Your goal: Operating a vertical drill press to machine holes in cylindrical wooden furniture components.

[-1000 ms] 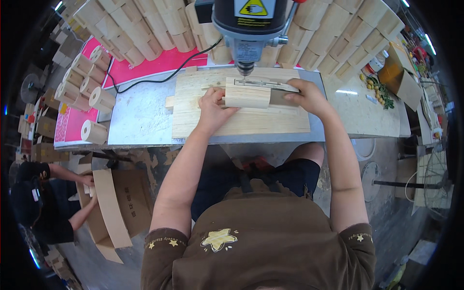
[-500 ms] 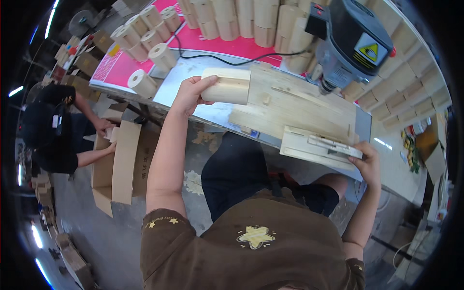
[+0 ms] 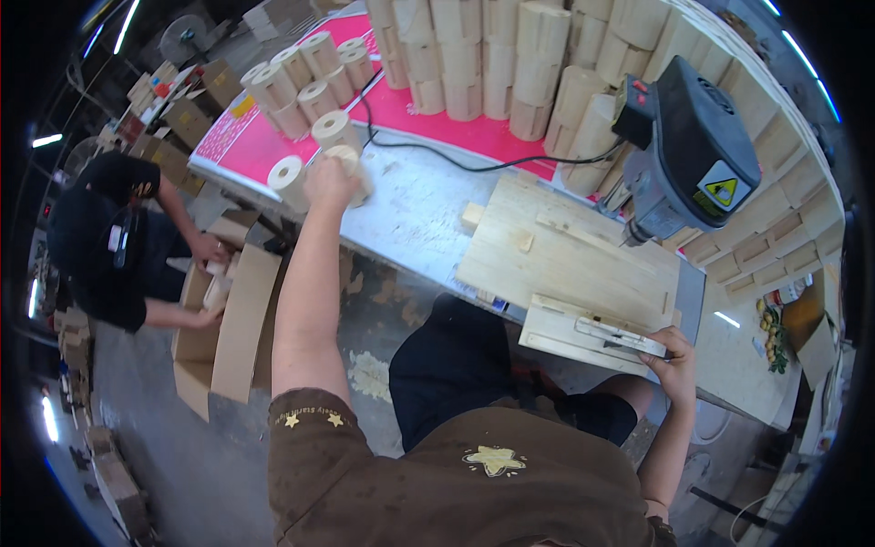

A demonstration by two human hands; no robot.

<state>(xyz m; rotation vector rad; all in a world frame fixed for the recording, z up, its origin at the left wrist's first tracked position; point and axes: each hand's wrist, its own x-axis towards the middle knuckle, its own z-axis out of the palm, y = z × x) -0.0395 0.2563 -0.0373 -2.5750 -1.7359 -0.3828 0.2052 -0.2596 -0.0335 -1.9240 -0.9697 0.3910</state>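
With my arm stretched out to the far left of the bench, my left hand (image 3: 330,185) closes round a pale wooden cylinder (image 3: 361,189), standing it beside other cylinders with holes in their ends. One of these, a hollow cylinder (image 3: 286,175), is just left of the hand. My right hand (image 3: 673,360), at the near right edge, grips the end of a light-coloured slotted bar (image 3: 620,336). That bar lies on a narrow wooden board (image 3: 556,335). Behind it is a larger flat wooden board (image 3: 510,260) with thin strips and a small block on top.
A bench drill (image 3: 697,146) with a black housing overhangs the boards at right. Stacked wooden cylinders (image 3: 538,73) line the back on pink sheeting, and a black cable (image 3: 456,167) crosses the bench. Left, a co-worker (image 3: 100,237) reaches into an open cardboard box (image 3: 246,314).
My left hand has carried the cylinder leftward and away from me, from above the bench's middle to the group at left. My right hand keeps its grip on the bar.
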